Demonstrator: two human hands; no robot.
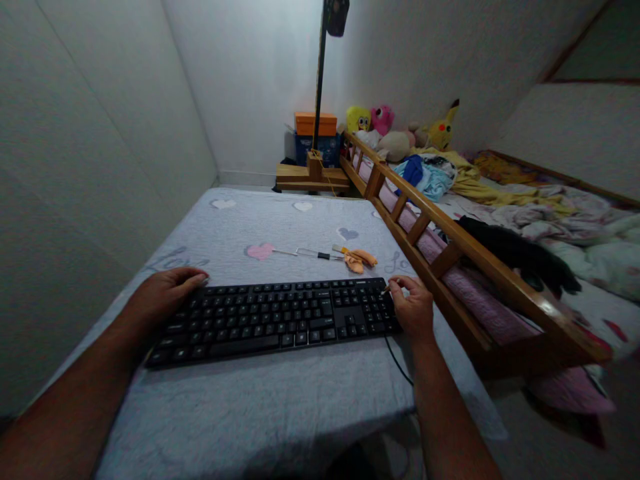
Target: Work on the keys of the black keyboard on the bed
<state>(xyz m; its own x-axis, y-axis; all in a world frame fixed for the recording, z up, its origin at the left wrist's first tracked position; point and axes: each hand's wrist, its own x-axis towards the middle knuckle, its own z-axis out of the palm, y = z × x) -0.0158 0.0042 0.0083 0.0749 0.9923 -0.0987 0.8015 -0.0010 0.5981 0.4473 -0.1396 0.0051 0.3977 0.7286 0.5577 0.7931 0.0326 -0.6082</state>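
A black computer keyboard (265, 310) lies upside down to me, its numeric keypad at the right end, on a cloth-covered table. My left hand (167, 293) is closed on its far left corner, fingers together along the edge. At the keypad's right edge, my right hand (413, 303) pinches a thin, light stick (385, 290), its tip over the keys; its exact kind is too small to tell. Behind the keyboard lie a wire keycap puller (313, 253) with a dark handle, a small brush (340, 249) and a crumpled orange cloth (359, 260).
The grey tablecloth (260, 393) has heart prints. A cable (397, 360) hangs off the keyboard's near right side. To the right runs a wooden bed rail (450, 230), with bedding and plush toys beyond. A lamp stand (320, 80) and boxes (316, 125) stand behind the table.
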